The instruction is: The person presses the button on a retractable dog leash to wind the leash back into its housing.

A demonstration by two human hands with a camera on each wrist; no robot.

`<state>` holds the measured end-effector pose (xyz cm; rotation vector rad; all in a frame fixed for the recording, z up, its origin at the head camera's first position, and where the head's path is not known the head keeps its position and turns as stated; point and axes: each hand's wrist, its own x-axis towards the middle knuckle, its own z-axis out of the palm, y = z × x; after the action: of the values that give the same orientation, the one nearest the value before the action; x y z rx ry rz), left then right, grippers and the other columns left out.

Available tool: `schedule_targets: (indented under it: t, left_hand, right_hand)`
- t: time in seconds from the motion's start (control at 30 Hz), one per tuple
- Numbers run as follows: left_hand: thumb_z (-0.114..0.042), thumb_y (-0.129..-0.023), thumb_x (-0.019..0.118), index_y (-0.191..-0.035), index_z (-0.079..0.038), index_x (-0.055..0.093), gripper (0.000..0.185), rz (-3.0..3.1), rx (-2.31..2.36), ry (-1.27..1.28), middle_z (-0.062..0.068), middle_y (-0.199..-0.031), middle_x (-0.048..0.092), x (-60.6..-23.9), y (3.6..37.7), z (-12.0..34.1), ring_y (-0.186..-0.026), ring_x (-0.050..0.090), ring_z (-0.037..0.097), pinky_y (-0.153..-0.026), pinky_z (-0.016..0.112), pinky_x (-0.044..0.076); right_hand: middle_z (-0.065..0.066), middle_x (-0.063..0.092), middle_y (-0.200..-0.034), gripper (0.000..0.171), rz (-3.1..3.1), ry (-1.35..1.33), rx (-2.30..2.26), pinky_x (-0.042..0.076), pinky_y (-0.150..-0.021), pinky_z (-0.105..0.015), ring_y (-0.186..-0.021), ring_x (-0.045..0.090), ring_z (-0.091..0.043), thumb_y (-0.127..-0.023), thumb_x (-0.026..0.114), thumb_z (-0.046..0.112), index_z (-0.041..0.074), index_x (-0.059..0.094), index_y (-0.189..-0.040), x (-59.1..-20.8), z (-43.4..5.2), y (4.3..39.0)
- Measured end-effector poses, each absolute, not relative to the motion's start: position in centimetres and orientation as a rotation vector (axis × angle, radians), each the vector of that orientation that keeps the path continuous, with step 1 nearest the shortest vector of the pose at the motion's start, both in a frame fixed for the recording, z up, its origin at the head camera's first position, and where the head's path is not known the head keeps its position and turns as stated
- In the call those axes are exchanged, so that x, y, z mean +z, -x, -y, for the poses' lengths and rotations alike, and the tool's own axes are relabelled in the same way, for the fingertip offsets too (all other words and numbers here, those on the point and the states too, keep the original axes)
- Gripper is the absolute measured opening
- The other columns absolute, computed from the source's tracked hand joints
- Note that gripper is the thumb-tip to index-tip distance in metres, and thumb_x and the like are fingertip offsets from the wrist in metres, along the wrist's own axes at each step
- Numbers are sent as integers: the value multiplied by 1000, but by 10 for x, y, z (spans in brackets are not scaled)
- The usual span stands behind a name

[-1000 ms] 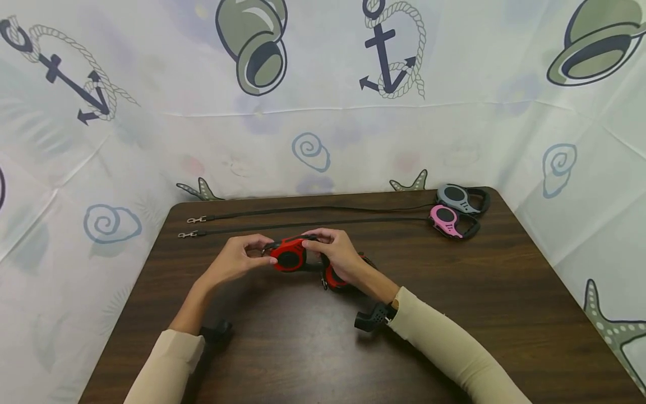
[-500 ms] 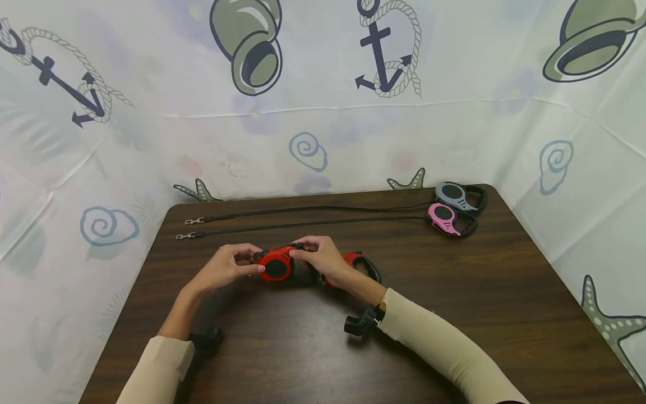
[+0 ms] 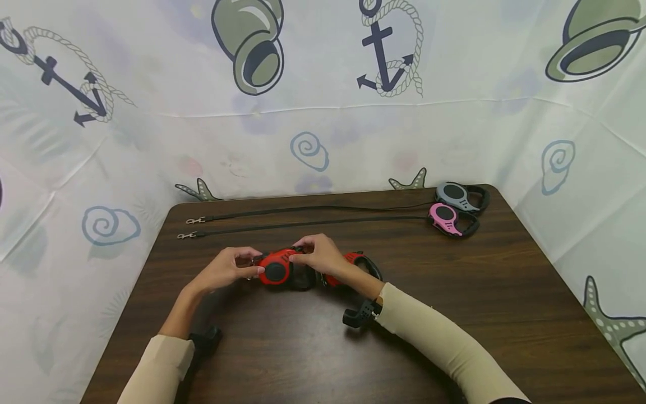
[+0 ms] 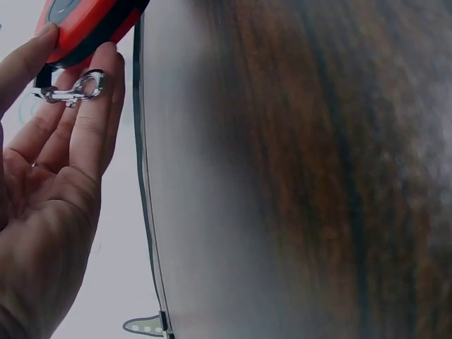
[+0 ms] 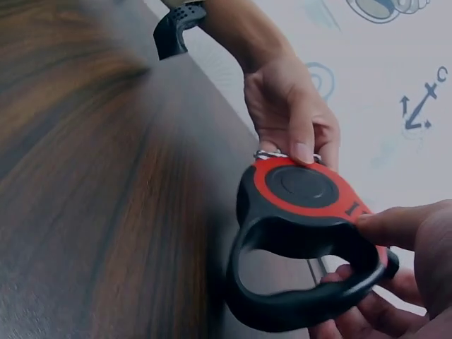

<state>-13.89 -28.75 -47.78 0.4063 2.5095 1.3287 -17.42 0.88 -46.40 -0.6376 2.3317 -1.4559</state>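
From the head camera, the red leash [image 3: 275, 269] sits just above the tabletop [image 3: 454, 314] near its middle, held between both hands: the left hand [image 3: 224, 270] pinches at its left end and the right hand [image 3: 320, 255] grips the top of the case, fingers curled over it. A second red leash [image 3: 355, 261] lies partly hidden behind the right wrist, and a pink leash [image 3: 446, 220] and a grey leash [image 3: 459, 195] lie at the far right with their cords drawn out across the back edge. The left wrist view shows the metal clip [image 4: 74, 88] held between thumb and fingertips right at the case mouth, the fingers closed lightly on it. In the right wrist view the right hand's fingers [image 5: 395, 226] clamp the black handle [image 5: 304, 282]. To draw the cord well, I judge the right hand should keep the case steady and off the brake button while the left pulls the clip straight out along the mouth's line, not sideways.
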Motion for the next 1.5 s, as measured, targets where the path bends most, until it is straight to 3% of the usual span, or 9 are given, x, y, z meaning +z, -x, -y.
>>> schedule_targets:
  t: [0.13,0.4,0.6,0.8,0.93,1.27,1.5]
  left_hand:
    - [-25,-97,80,-124,-7,74,33,-2496,1311,-414,8,-97,71,-480,139,286,-81,66,24,-71,36,55]
    - [-26,-98,78,-129,-3,72,39,-2500,1265,-400,6,-98,71,-485,141,282,-83,64,21,-68,31,52]
    - [-29,-97,80,-133,-4,71,45,-2593,1166,-408,9,-111,74,-482,142,278,-98,69,22,-81,38,56]
    - [-26,-95,83,-131,-5,72,43,-2612,1149,-409,11,-122,76,-478,140,273,-113,73,28,-93,46,59]
    - [-23,-94,84,-130,-5,72,42,-2594,1173,-395,12,-122,77,-478,139,272,-115,73,28,-92,43,60]
    - [-22,-93,84,-128,-6,73,40,-2651,1125,-437,11,-121,77,-477,140,272,-115,73,29,-94,47,59]
    - [-27,-95,82,-127,-7,74,38,-2682,1099,-447,8,-118,77,-475,141,276,-108,73,24,-91,43,59]
  right_hand:
    - [1,75,-96,31,-2428,724,-1326,51,-69,-25,-75,62,-9,-96,81,29,10,78,-120,-464,-10,177]
    - [-1,75,-92,33,-2509,794,-1195,50,-68,-24,-72,61,-8,-96,82,31,7,78,-118,-468,-11,184]
    - [-1,77,-98,32,-2549,802,-1078,54,-73,-27,-78,65,-8,-96,81,34,10,79,-117,-471,-12,189]
    - [1,75,-93,29,-2574,808,-1024,53,-74,-28,-79,65,-9,-95,81,35,12,80,-113,-475,-13,192]
    - [3,74,-90,29,-2576,782,-1017,51,-71,-26,-74,62,-7,-95,81,35,12,80,-112,-477,-14,192]
    - [3,78,-97,28,-2661,830,-946,54,-78,-32,-83,68,-9,-95,81,40,15,81,-108,-478,-17,194]
    - [2,80,-101,29,-2687,889,-1007,57,-82,-33,-89,71,-13,-95,81,37,11,81,-110,-474,-28,194]
